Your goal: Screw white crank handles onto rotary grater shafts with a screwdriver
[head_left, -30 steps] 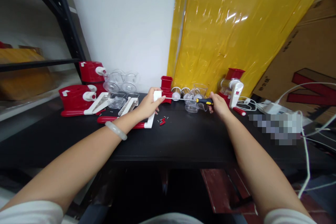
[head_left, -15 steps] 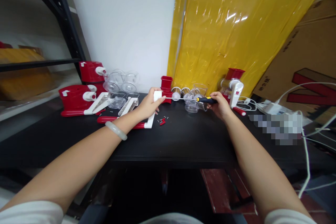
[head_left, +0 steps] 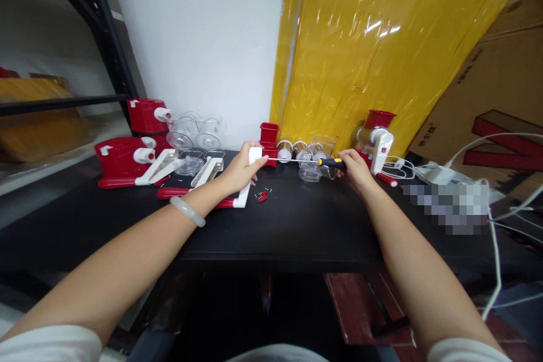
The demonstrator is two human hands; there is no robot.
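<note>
My left hand [head_left: 244,168] is wrapped round the upper end of a white crank arm [head_left: 243,195] with a red handle, held above the black table. In my right hand [head_left: 353,168] is the back end of a screwdriver [head_left: 331,163] with a black and yellow handle. Its long shaft runs level to the left, and the tip meets the white arm by my left thumb; the exact contact is too small to see. Small red pieces [head_left: 262,197] and several screws lie on the table just below my left hand.
Red housings [head_left: 121,159] and clear plastic parts [head_left: 189,164] stand at the left. Behind my hands are a red feeder [head_left: 268,144] and metal drums [head_left: 284,150]. An assembled grinder [head_left: 382,147] and white cables [head_left: 399,165] are at the right.
My right hand has shifted its fingers on the back of the screwdriver handle, and the handle has moved very slightly left. My left hand has stayed in place.
</note>
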